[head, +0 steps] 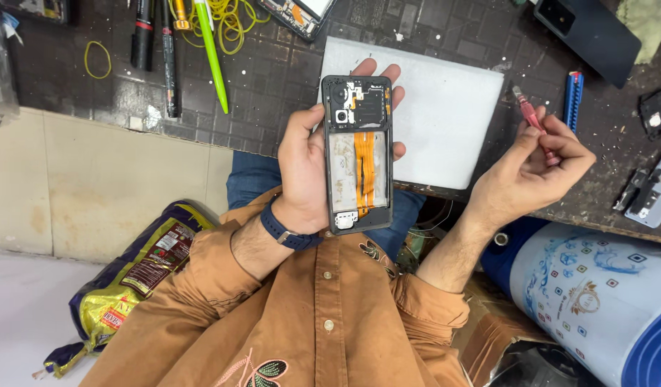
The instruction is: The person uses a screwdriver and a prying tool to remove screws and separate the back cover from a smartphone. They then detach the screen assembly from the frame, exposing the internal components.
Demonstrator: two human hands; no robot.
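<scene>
Floor tile [94, 186] fills the far left, pale and worn, with a crumpled foil snack bag [130, 276] in purple and gold lying on it. Above that, on the dark workbench [273, 79], a loose yellow rubber band [98, 59] lies beside two black markers [155, 43], and a green pen [212, 54] slants across a tangle of more yellow bands. The left hand [305, 168], a blue watch strap at its wrist, is wrapped around an opened phone [358, 154] with its back cover off; the thumb runs along the near edge and the fingertips curl over the far edge and top, pinching the frame upright in front of the chest, over the edge of the bench. Inside the phone an orange flex cable runs down the middle. Behind it a white mat [445, 122] lies flat on the bench. The right hand [534, 168] is closed around a red-handled tool [532, 118], its metal tip pointing up and away, well apart from the phone. A blue-handled tool [572, 97] lies just beyond, then a black back cover [592, 32] at top right and loose phone parts [649, 193] at the bench's right end. Below stands a blue and white patterned drum [595, 301]
</scene>
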